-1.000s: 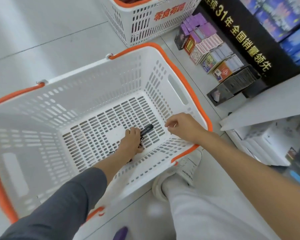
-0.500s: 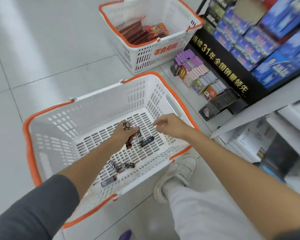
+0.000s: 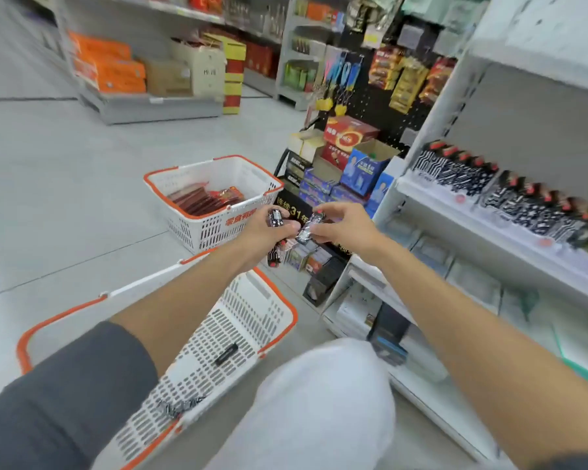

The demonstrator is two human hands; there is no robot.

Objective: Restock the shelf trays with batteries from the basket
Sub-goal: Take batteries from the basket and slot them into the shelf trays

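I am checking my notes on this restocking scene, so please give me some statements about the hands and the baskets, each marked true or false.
1. The left hand holds several batteries. True.
2. The right hand is empty. False: it pinches a battery.
3. The near basket contains no batteries. False: a dark battery lies on its floor.
4. The far basket holds red packs. True.
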